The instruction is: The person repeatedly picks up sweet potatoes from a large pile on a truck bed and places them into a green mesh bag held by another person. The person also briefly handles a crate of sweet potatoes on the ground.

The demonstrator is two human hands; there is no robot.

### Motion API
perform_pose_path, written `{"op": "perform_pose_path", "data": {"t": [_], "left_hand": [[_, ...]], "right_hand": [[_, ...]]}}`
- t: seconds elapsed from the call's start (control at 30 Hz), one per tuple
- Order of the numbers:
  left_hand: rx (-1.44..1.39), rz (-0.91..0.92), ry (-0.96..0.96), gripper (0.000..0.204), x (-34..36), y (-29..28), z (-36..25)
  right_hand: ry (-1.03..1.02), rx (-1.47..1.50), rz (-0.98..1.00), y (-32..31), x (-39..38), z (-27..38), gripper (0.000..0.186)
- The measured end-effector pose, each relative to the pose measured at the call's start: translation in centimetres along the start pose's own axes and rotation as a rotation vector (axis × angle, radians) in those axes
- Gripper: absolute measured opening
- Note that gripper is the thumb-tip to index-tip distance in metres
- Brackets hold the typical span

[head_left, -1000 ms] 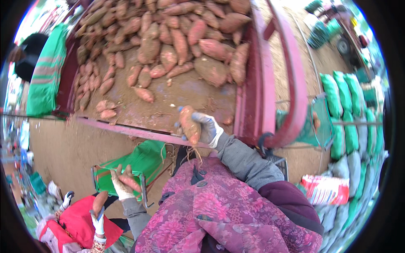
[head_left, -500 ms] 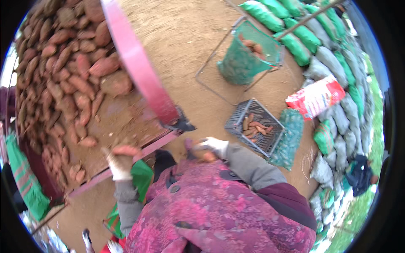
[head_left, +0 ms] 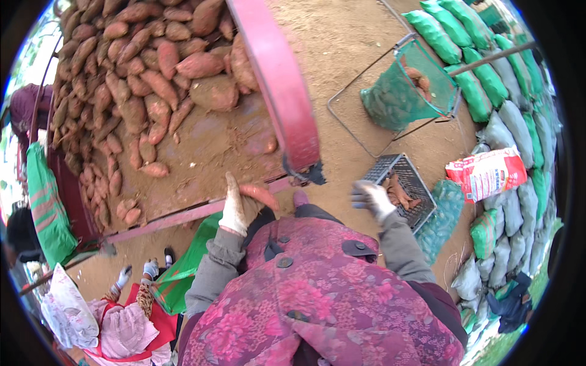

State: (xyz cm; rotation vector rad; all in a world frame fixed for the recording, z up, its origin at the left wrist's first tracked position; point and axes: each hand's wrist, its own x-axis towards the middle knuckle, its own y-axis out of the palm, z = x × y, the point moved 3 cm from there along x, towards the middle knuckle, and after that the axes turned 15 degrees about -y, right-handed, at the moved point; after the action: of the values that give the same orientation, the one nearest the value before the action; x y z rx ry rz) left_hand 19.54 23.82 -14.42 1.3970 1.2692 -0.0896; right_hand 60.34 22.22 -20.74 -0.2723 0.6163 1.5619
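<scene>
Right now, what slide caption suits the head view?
Gloved left hand holding a sweet potato, gloved right hand near a crate.

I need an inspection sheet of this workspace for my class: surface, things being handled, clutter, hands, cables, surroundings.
Surface: cart bed, soil-strewn.
Things: sweet potato heap on the bed; more sweet potatoes in the crate and green net bag.
Clutter: red-and-white bag by the sacks.
Hands: left hand holds one sweet potato; right hand open near the crate, no item visible in it.
Cables: nothing seen.
Surroundings: co-worker lower left; sacks right.
</scene>
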Motion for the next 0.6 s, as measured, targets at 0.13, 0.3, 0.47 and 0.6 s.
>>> {"op": "perform_pose_path", "data": {"t": [0.13, 0.3, 0.47, 0.6], "left_hand": [[0.105, 0.108, -0.178, 0.082, 3.8, 1.4, 5.7], [0.098, 0.362, -0.389, 0.063, 5.3, 3.3, 9.8], [0.235, 0.249, -0.499, 0.073, 4.7, 2.6, 7.7], [0.159, 0.247, -0.415, 0.063, 4.6, 1.6, 5.6]], "right_hand": [[-0.193, -0.578, 0.627, 14.6, 1.1, 3.2, 0.066], [0.043, -0.88, 0.598, 13.9, 0.9, 2.1, 0.065], [-0.071, -0.609, 0.01, 0.3, 4.1, 8.8, 0.033], [-0.404, -0.079, -0.458, -6.9, 8.9, 19.9, 0.035]]}}
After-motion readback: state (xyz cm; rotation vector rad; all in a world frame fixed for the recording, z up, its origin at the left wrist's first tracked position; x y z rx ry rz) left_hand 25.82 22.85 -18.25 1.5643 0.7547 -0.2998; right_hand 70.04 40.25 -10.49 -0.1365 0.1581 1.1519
